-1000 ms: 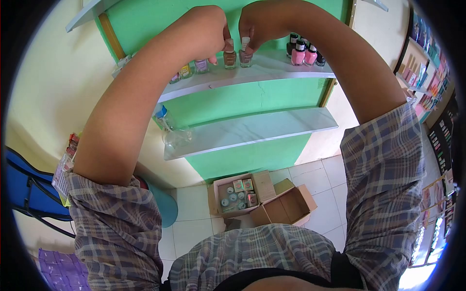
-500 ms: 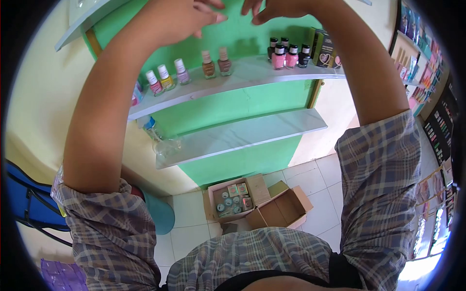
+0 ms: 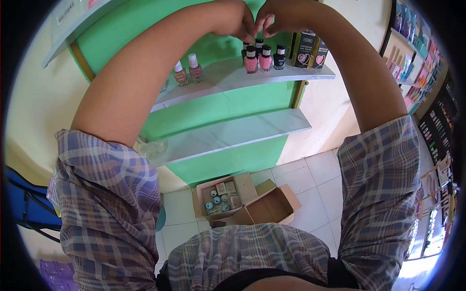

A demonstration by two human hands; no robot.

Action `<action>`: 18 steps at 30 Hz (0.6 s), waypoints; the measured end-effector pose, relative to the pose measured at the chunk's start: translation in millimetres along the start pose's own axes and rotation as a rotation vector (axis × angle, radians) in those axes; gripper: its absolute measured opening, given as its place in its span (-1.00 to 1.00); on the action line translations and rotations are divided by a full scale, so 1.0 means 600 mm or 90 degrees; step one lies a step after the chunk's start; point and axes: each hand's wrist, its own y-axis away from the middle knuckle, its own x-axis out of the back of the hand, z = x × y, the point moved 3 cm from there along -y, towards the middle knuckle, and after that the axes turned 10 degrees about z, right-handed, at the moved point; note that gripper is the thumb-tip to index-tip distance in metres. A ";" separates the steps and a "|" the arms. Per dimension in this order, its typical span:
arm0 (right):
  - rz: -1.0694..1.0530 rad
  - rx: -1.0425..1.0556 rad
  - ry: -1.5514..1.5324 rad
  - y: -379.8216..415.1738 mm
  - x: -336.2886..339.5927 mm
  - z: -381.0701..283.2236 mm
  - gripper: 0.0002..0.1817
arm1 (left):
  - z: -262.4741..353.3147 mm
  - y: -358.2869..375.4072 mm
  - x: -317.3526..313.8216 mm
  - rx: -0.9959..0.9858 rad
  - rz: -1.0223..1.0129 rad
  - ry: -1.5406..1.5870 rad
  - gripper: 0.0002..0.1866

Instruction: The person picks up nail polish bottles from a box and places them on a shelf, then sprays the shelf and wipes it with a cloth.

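At the top, my left hand [image 3: 238, 23] reaches over the upper shelf with its fingers drawn together. Its fingertips are right by the caps of the rear dark nail polish bottles [image 3: 259, 47]. My right hand [image 3: 280, 18] faces it, fingers curled inward just above the same bottles. Whether either hand grips anything is hidden. In front stand a pink nail polish bottle [image 3: 250, 64], a second pink bottle [image 3: 265, 62] and a black bottle [image 3: 279, 60], all black-capped. Two brownish bottles with pale caps [image 3: 195, 72] stand further left, partly beside my left forearm.
Dark nail polish boxes [image 3: 304, 52] stand at the upper shelf's [image 3: 223, 80] right end. A lower shelf [image 3: 233, 135] holds a clear plastic item [image 3: 153, 148]. On the tiled floor are a carton of small jars and boxes [image 3: 199, 201] and an open carton [image 3: 272, 206]. Product racks line the right.
Both hands have come closer together, down to the dark-capped bottles, with fingers now bunched. The view has shifted so the shelf appears further left, and my left arm hides the leftmost bottles.
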 end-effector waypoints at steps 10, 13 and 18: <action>-0.086 -0.022 0.004 -0.005 -0.016 0.001 -0.60 | 0.029 0.023 -0.003 0.021 -0.051 -0.061 -0.69; -0.091 -0.027 -0.006 -0.006 -0.018 -0.001 -0.60 | 0.044 0.047 0.025 0.024 -0.083 -0.074 -0.68; -0.099 -0.029 -0.001 -0.006 -0.019 0.002 -0.58 | 0.052 0.073 0.045 -0.013 -0.141 -0.082 -0.67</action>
